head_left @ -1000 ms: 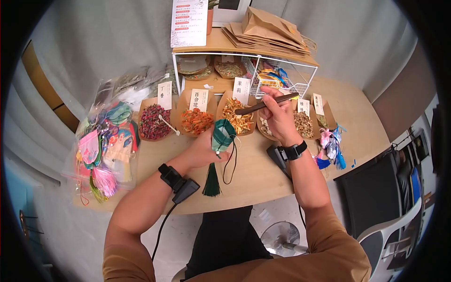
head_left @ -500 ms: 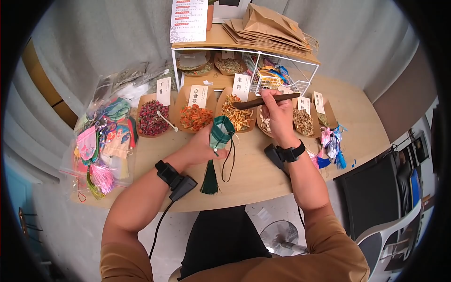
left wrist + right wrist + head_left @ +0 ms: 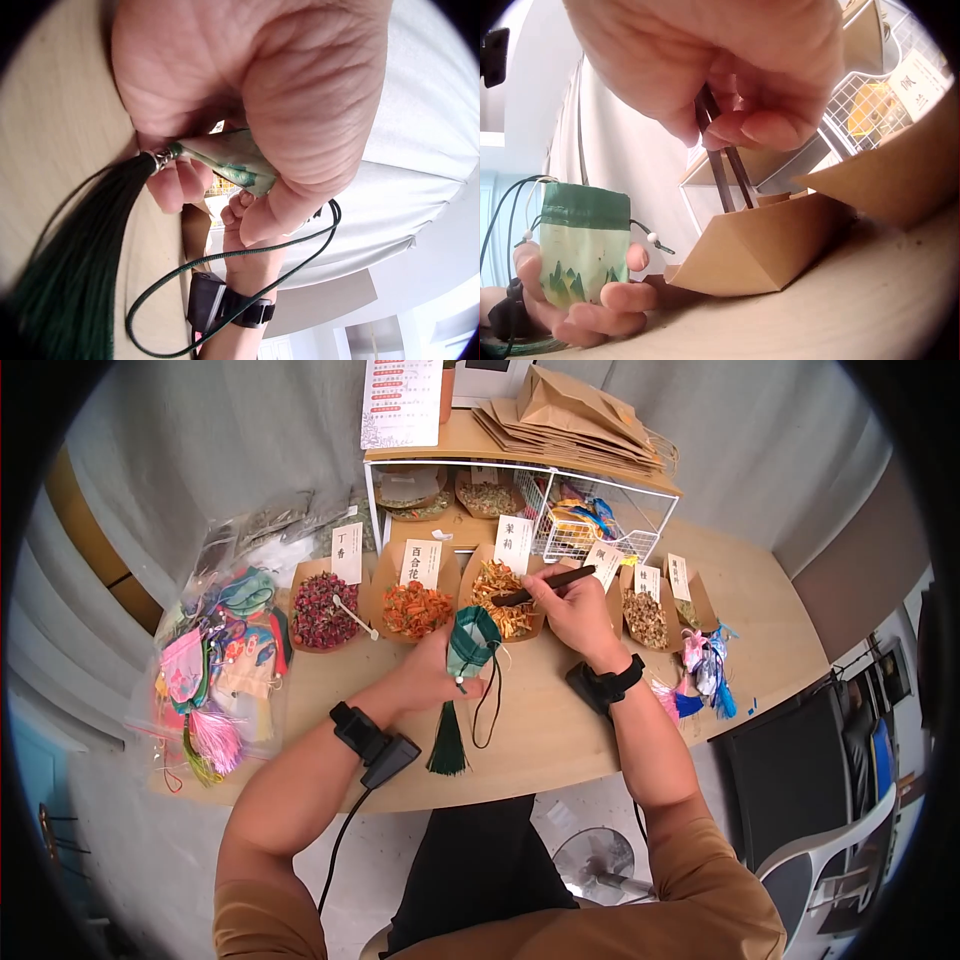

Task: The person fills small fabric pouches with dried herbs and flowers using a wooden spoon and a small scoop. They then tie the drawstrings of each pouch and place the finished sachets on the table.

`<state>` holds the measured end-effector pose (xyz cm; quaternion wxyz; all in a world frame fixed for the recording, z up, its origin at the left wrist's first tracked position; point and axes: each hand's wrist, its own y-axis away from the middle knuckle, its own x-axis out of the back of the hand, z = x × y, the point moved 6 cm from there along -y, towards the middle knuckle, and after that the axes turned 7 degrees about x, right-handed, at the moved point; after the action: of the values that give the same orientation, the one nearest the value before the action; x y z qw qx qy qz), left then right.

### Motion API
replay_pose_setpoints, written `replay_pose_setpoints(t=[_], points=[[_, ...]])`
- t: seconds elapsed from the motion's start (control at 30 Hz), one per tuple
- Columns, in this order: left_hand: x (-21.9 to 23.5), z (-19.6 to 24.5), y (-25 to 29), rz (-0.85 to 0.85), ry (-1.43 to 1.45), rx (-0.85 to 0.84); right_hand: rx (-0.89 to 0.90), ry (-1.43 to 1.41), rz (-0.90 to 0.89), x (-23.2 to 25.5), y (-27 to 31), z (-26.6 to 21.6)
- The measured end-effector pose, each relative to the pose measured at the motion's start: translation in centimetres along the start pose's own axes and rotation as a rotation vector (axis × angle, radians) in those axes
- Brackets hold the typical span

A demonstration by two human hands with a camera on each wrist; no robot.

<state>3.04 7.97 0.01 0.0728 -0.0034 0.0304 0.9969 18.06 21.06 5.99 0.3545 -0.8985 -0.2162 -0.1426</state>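
My left hand [image 3: 425, 670] grips a green drawstring pouch [image 3: 585, 244], held upright with its mouth open and facing up. A dark green tassel [image 3: 447, 745] hangs below it, and a looped cord [image 3: 225, 257] dangles at the side. In my right hand [image 3: 582, 618] are dark brown tweezers [image 3: 513, 599], pinched between thumb and fingers. Their tips reach down into the paper tray [image 3: 757, 251] of yellow dried flowers [image 3: 497, 582], behind the pouch. The tray's wall hides the tips in the right wrist view.
Trays of dark red buds [image 3: 322, 608], with a small white spoon [image 3: 355, 618], and orange petals [image 3: 415, 608] stand left. A tray of brown pieces [image 3: 645, 618] is right. Bagged pouches [image 3: 225, 660] lie far left; a shelf [image 3: 460, 448] with paper bags [image 3: 570, 430] stands behind.
My right hand has moved left and down, bringing the tweezers' tips from above the yellow flowers into their tray. The left hand and the pouch stay nearly in place.
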Motion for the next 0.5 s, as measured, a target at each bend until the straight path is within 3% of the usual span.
replay_pose_setpoints(t=[0.17,0.27,0.37,0.5], points=[[0.0,0.0,-0.1,0.003,-0.019,0.003,-0.109,0.015,-0.139,-0.6,0.3,1.2],[0.0,0.1,-0.3,-0.01,-0.025,-0.07,-0.02,0.001,-0.135,-0.4,0.1,0.4],[0.1,0.0,-0.3,-0.035,-0.028,-0.055,0.146,-0.049,0.052,0.3,-0.1,-1.0],[0.1,-0.1,-0.2,-0.044,-0.017,-0.038,-0.005,-0.061,0.078,1.1,-0.2,-0.2]])
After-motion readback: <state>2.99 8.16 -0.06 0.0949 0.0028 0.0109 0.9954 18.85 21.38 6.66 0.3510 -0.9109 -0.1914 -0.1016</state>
